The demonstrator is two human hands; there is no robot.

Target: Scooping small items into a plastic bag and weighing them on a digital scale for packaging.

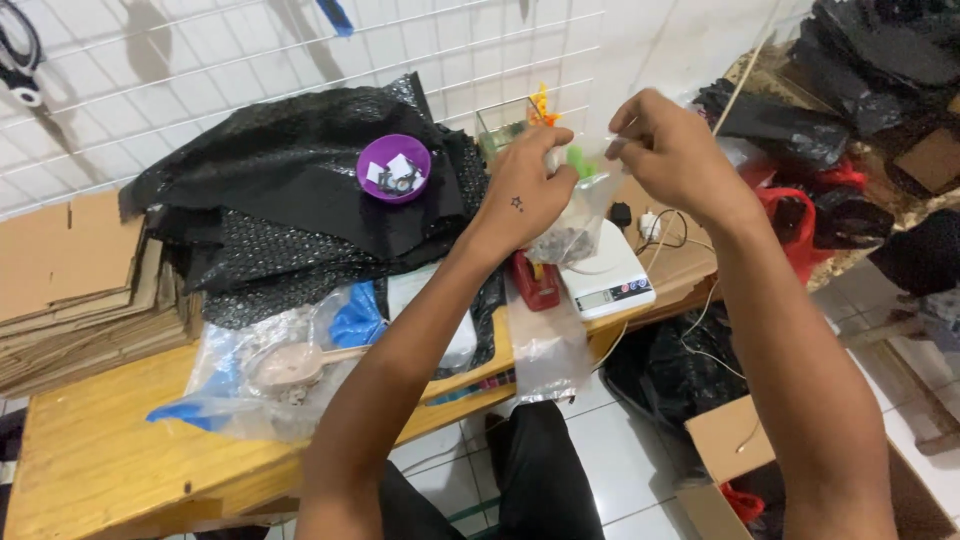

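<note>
My left hand point(528, 190) and my right hand point(668, 150) are raised together above the table, each pinching the top edge of a small clear plastic bag point(572, 232). The bag hangs between them with dark grainy contents at its bottom. Something green point(580, 160) shows at the bag's mouth between my fingers. Directly below the bag sits a white digital kitchen scale point(612, 280) on the wooden table point(100, 440).
Black bubble wrap point(290, 190) is piled at the back with a purple bowl point(394, 166) on it. Stacked cardboard point(70, 290) lies left. A clear bag with a pink scoop point(290, 365) lies near the front edge. Black bags point(860, 60) fill the right; a cardboard box point(730, 440) stands on the floor.
</note>
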